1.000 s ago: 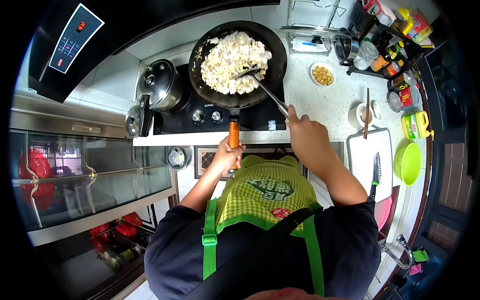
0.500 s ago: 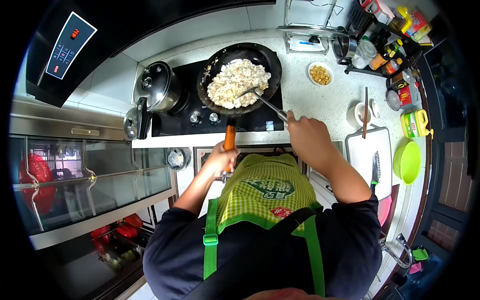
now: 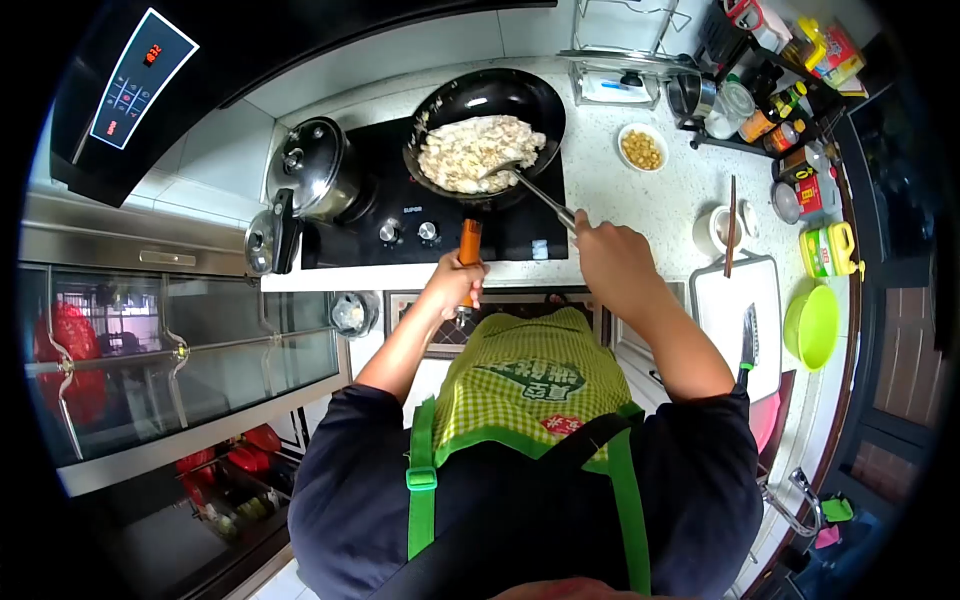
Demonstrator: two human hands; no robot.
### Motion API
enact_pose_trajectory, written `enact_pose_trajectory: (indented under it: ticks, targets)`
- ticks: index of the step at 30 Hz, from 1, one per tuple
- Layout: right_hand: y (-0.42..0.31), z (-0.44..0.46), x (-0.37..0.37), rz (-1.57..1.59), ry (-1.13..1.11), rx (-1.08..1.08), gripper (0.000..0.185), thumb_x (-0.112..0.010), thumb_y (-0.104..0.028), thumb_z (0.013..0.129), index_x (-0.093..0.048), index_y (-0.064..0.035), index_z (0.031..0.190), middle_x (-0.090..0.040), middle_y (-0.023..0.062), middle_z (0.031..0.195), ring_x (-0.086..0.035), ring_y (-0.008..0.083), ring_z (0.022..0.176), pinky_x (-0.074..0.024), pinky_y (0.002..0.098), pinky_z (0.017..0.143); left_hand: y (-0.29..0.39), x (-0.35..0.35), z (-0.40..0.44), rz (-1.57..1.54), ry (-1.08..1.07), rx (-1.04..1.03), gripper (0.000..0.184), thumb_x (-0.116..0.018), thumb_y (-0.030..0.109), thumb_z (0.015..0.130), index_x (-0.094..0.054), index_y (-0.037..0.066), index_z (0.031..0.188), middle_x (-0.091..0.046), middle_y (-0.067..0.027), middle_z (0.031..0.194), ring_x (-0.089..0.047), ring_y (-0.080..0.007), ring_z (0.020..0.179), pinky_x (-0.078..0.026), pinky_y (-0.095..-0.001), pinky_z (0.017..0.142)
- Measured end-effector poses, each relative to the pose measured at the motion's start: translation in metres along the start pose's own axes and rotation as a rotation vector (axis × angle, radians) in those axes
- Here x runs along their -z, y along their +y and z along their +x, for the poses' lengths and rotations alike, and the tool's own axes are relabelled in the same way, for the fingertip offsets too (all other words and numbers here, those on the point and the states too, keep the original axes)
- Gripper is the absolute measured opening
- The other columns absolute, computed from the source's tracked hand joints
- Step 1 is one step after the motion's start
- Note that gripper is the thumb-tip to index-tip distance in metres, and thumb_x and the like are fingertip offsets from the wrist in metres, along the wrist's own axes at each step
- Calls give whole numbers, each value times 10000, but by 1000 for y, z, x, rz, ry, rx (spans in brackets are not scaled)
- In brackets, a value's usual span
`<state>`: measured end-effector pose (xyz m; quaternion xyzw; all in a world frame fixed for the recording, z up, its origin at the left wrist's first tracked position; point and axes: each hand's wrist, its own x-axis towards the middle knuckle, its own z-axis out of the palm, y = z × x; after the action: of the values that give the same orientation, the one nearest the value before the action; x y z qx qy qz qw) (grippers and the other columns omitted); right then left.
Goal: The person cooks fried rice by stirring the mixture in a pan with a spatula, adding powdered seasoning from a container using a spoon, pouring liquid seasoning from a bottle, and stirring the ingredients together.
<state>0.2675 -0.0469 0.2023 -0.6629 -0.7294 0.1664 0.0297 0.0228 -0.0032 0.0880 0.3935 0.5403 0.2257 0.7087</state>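
My left hand [image 3: 456, 283] is closed around the orange-brown handle of a black wok [image 3: 540, 95], which sits tilted over the black stove. Inside the wok lies a heap of fried rice [image 3: 480, 150], whitish with yellow bits. In my right hand [image 3: 610, 255] is the shaft of a metal spatula [image 3: 545, 198], its blade resting on the near right part of the rice. The part of the wok's handle under my fingers is hidden, as is the end of the spatula in my grip.
Left of the wok stands a lidded pressure cooker [image 3: 315, 170]. On the right are a small bowl of yellowish pieces [image 3: 641, 148], a cup with chopsticks [image 3: 715, 232], and a white cutting board [image 3: 715, 310] bearing a knife [image 3: 749, 340]. A green bowl [image 3: 812, 328] stands beyond.
The wok has shifted slightly right and tipped, its far side raised, and the rice has settled toward the near side. My left hand has risen slightly and moved right with the handle.
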Motion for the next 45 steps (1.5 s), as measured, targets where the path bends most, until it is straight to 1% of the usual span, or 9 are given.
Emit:
enact_pose_trajectory:
  ticks: [4,7,16,18,22,29,35,40,45]
  targets:
    - [7,4,9,-27,35,42,339,-426,-61,861,-520,102,1142,-635,200,774,-650,327,709,-525,406,624,-14,-3,-2,5,-24,-26,124,-550,-9,764,-469,36,847,-469,-13,561,-457,-107,397,-424,-266,364]
    - [23,7,17,-108,-49,-45,330,-450,-222,934,-523,-32,1194,-641,179,766,-644,330,742,-514,417,649,-19,-1,-4,3,-41,-29,127,-537,-21,756,-468,35,847,-470,-19,562,-461,-110,397,-421,-266,360]
    - [63,94,70,-94,-126,-74,240,-541,-163,863,-611,64,900,-628,263,943,-635,351,875,-503,418,748,-46,9,6,19,-24,-4,188,-571,-4,789,-450,29,930,-480,-34,587,-459,-114,402,-424,-280,365]
    - [51,110,86,-77,-397,-290,281,-528,-167,867,-596,105,877,-640,252,817,-633,372,778,-497,434,688,-51,8,8,17,-17,-4,182,-574,0,793,-453,30,926,-481,-33,587,-459,-115,403,-423,-280,364]
    - [81,154,40,-355,-294,-128,284,-490,-129,814,-628,45,991,-615,247,1065,-608,348,1013,-496,421,809,-52,3,6,29,6,-22,121,-574,-7,785,-466,29,824,-478,-27,569,-464,-116,399,-407,-269,359]
    - [39,159,-7,-383,-124,74,364,-470,-353,918,-617,-40,1032,-668,158,898,-646,326,873,-517,413,750,-71,4,25,21,29,29,253,-588,13,804,-451,16,1016,-483,-35,585,-465,-126,406,-408,-282,362]
    - [20,87,42,-407,-215,13,323,-439,-310,938,-583,-71,1100,-666,141,849,-651,314,806,-521,414,701,-67,5,39,33,42,36,271,-592,25,794,-448,5,1023,-490,-42,598,-478,-132,415,-427,-294,372]
    - [24,138,-58,-253,-136,-40,338,-434,-325,938,-583,-65,1095,-660,153,920,-644,313,885,-518,414,745,-66,0,45,53,16,53,254,-587,25,790,-445,2,1000,-493,-49,601,-490,-140,417,-438,-304,376]
    - [47,138,7,-155,-235,-60,311,-470,-322,928,-629,-69,1014,-653,135,975,-631,325,916,-504,426,779,-72,-2,49,32,6,17,200,-578,32,798,-436,10,938,-499,-57,594,-497,-149,411,-436,-303,366]
